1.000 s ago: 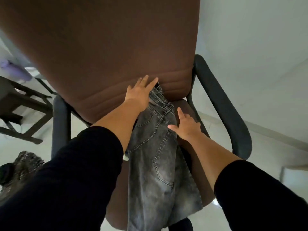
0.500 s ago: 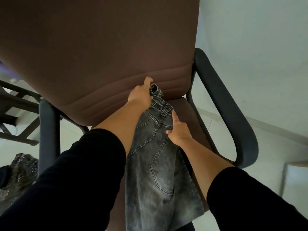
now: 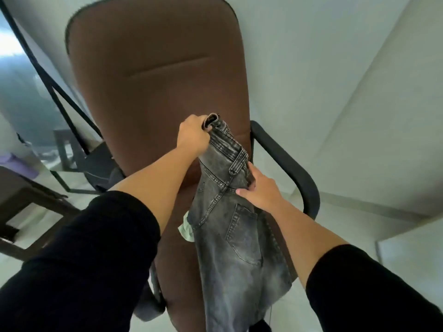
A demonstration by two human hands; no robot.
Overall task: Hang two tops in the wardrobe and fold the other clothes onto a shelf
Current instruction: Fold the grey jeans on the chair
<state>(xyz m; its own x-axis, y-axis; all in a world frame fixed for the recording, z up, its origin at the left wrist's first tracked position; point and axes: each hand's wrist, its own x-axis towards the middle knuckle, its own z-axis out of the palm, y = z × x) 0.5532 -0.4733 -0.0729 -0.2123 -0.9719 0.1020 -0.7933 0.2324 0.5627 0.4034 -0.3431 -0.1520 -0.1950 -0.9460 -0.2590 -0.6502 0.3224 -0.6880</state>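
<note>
Grey jeans [image 3: 236,238] over brown chair [image 3: 155,75] seat, long axis running waistband-up toward backrest, legs trailing toward camera, left hand [image 3: 193,137] grip clenched on waistband end, right hand [image 3: 261,191] pinching waistband edge lower down

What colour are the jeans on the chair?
Faded dark grey jeans, seen best in the head view.

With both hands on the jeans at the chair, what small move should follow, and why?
Probably lift the grey jeans clear of the brown chair. The left hand grips the waistband end and the right hand holds the waist, yet the legs trail down over the seat, so folding cannot start.
</note>
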